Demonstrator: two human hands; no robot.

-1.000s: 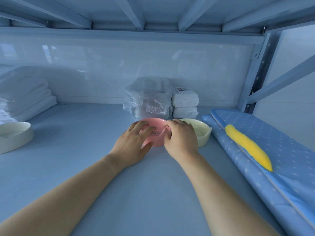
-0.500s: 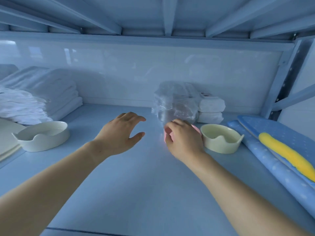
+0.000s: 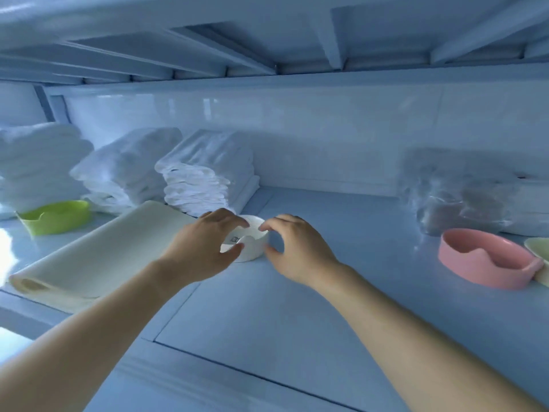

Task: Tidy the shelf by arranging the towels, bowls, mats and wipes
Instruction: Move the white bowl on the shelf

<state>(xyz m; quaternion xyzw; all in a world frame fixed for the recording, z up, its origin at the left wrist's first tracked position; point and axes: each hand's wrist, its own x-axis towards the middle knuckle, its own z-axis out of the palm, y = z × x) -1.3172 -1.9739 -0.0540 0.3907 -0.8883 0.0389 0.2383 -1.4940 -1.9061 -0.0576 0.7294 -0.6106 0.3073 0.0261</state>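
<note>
The white bowl (image 3: 253, 233) sits mid-shelf. The left hand (image 3: 205, 245) grips its 9 o'clock rim, fingers over, thumb under. The right hand (image 3: 297, 248) curls narrow at 3 o'clock; whether it holds cannot be told. Likely step: grouping bowls. The next move calls for a firm lift and a carry toward the pink bowl (image 3: 487, 260) at 3 o'clock, clear of the mat (image 3: 98, 251) at 9 and the towels (image 3: 205, 171) at 11.

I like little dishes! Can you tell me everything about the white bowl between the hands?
The white bowl is small, round and smooth like plastic, with a dipped rim and a small label inside. It stands upright on the blue shelf, beside the rolled cream mat. The left hand curls over it; the right hand is at its right side, contact unclear.
</note>
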